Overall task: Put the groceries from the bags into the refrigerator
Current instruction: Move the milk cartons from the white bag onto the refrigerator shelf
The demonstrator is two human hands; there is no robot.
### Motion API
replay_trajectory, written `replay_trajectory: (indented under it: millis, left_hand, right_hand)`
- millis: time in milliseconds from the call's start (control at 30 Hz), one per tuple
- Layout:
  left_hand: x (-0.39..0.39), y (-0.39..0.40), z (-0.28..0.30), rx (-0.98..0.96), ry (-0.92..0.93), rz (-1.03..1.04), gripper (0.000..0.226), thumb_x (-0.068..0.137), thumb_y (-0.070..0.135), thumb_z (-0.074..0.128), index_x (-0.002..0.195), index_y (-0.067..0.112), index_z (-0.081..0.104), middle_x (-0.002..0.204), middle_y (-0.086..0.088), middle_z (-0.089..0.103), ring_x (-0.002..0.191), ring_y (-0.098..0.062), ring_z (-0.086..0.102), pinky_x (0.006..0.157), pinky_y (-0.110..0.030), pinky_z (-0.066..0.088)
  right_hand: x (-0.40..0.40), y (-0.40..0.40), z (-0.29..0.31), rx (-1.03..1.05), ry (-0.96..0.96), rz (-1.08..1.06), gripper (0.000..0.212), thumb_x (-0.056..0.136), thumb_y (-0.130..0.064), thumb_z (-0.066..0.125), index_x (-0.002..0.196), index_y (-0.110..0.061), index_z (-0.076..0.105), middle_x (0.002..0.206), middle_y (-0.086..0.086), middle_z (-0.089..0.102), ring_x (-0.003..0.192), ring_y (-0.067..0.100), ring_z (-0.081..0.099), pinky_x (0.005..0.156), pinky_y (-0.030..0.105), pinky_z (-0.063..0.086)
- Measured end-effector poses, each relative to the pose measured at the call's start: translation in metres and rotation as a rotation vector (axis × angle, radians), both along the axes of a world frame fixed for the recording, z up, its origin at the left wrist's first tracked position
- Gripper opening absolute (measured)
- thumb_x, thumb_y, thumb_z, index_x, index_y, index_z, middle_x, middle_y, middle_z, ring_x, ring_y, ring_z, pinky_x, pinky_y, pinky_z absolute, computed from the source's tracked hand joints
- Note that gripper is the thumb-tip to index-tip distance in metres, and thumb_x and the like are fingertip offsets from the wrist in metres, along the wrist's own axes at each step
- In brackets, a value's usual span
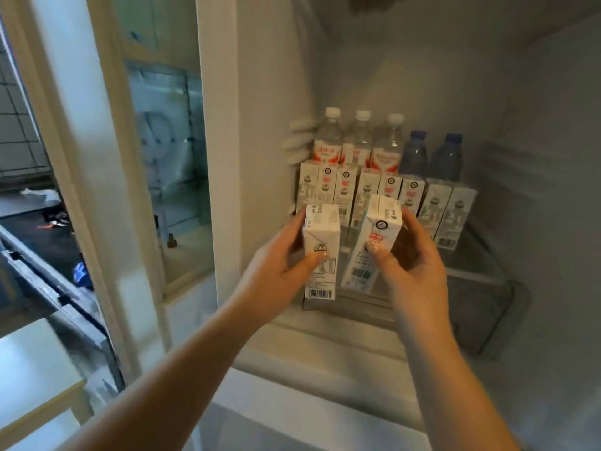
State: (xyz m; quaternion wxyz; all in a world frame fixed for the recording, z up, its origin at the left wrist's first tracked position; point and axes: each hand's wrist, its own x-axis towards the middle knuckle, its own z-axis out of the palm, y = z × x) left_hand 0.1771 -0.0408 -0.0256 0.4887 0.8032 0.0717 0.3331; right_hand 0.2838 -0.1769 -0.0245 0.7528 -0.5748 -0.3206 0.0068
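Left grip point(276, 271): fingers curled round the left carton point(321, 252), thumb on its front face, other fingers behind on its left side; pinching it near the top.
Right grip point(413, 252): curled round the right carton point(372, 242), thumb on front face, fingers wrapped behind its right side.
Left carton: white, upright, barcode at the bottom; lower end hangs below the left grip, just over the front edge of the shelf point(471, 275). Touching shelf or not: cannot tell.
Right carton: white w/ red mark, tilted, top leaning to the right, toward the right grip; bottom end is below and left of the right grip, close to the shelf.
Both cartons: side by side between the 2 grips, small gap betw. them.
Carton row point(383, 193): more white cartons standing upright on the shelf, just behind both grips, packed touching each other.
Red-label bottles point(356, 144): 3 clear bottles w/ white caps, behind the carton row, beyond left grip.
Blue-cap bottles point(431, 154): 2, behind the row, beyond right grip.
Fridge door point(156, 141): open, well to the left of the left grip.
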Motion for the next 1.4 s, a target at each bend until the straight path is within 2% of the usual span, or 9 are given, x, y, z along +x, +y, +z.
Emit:
replay_trajectory:
  millis: [233,500,600,733,900,1133,1200,1267,1400]
  left_hand:
    - [0.075,0.034,0.020,-0.172,-0.110,-0.104,0.059,0.094,0.007,0.050,0.145,0.029,0.030,0.129,0.008,0.058,0.110,-0.003,0.059,0.074,-0.022,0.055]
    - [0.122,0.055,0.029,-0.166,-0.116,-0.071,0.055,0.099,0.017,0.041,0.147,0.036,0.022,0.140,0.007,0.047,0.121,-0.013,0.053,0.087,-0.030,0.053]
    - [0.132,0.065,0.022,-0.167,-0.105,-0.011,0.051,0.099,0.020,0.039,0.146,0.035,0.025,0.138,0.005,0.050,0.118,-0.014,0.055,0.085,-0.038,0.055]
    - [0.140,0.069,0.007,-0.204,-0.117,0.050,0.047,0.100,0.020,0.037,0.145,0.030,0.029,0.134,0.004,0.053,0.114,-0.011,0.058,0.085,-0.031,0.055]
    - [0.145,0.076,-0.005,-0.203,-0.118,0.101,0.045,0.100,0.023,0.036,0.145,0.031,0.030,0.133,0.004,0.055,0.113,-0.011,0.059,0.085,-0.036,0.055]
    - [0.134,0.068,-0.015,-0.159,-0.152,0.164,0.052,0.097,0.016,0.045,0.146,0.027,0.030,0.138,0.000,0.048,0.117,-0.012,0.056,0.083,-0.027,0.055]
    - [0.126,0.057,-0.019,-0.079,-0.137,0.257,0.056,0.095,0.016,0.048,0.147,0.024,0.028,0.142,0.002,0.039,0.120,-0.006,0.048,0.083,-0.006,0.046]
    - [0.120,0.043,-0.021,-0.033,-0.105,0.328,0.059,0.095,0.015,0.048,0.147,0.022,0.023,0.141,0.009,0.029,0.121,0.001,0.037,0.077,0.008,0.031]
    - [0.121,0.036,-0.023,-0.057,-0.110,0.329,0.058,0.095,0.017,0.047,0.147,0.021,0.020,0.144,0.007,0.027,0.123,0.001,0.034,0.076,0.010,0.028]
  right_hand:
    - [0.056,0.039,0.025,-0.079,-0.095,-0.031,0.059,0.081,-0.007,0.067,0.131,-0.033,0.047,0.118,-0.014,0.063,0.105,-0.004,0.059,0.080,0.017,0.053]
    - [0.101,0.077,0.032,-0.176,-0.095,0.040,0.060,0.084,-0.013,0.066,0.135,-0.035,0.043,0.122,-0.013,0.060,0.112,0.004,0.058,0.087,0.031,0.054]
    - [0.109,0.088,0.023,-0.190,-0.053,0.049,0.060,0.083,-0.013,0.066,0.135,-0.033,0.042,0.124,-0.012,0.058,0.112,0.005,0.057,0.084,0.025,0.054]
    - [0.115,0.099,0.012,-0.221,-0.037,0.068,0.061,0.082,-0.012,0.068,0.134,-0.032,0.043,0.120,-0.013,0.059,0.108,0.002,0.057,0.073,0.016,0.054]
    - [0.119,0.105,0.002,-0.309,-0.071,0.035,0.062,0.081,-0.017,0.069,0.135,-0.032,0.043,0.124,-0.015,0.057,0.113,0.003,0.053,0.085,0.023,0.051]
    - [0.122,0.098,-0.003,-0.435,-0.143,0.016,0.068,0.078,-0.013,0.073,0.134,-0.036,0.042,0.123,-0.021,0.053,0.115,0.000,0.049,0.097,0.030,0.046]
    - [0.123,0.097,-0.005,-0.438,-0.152,0.005,0.065,0.078,-0.011,0.073,0.133,-0.033,0.044,0.122,-0.020,0.055,0.112,-0.002,0.051,0.098,0.032,0.047]
    - [0.123,0.097,-0.006,-0.436,-0.168,-0.005,0.063,0.079,-0.011,0.072,0.133,-0.030,0.046,0.118,-0.021,0.056,0.106,-0.007,0.051,0.093,0.024,0.048]
    - [0.122,0.104,-0.005,-0.429,-0.166,0.001,0.060,0.081,-0.008,0.069,0.132,-0.028,0.045,0.111,-0.027,0.051,0.094,-0.020,0.045,0.077,0.004,0.042]
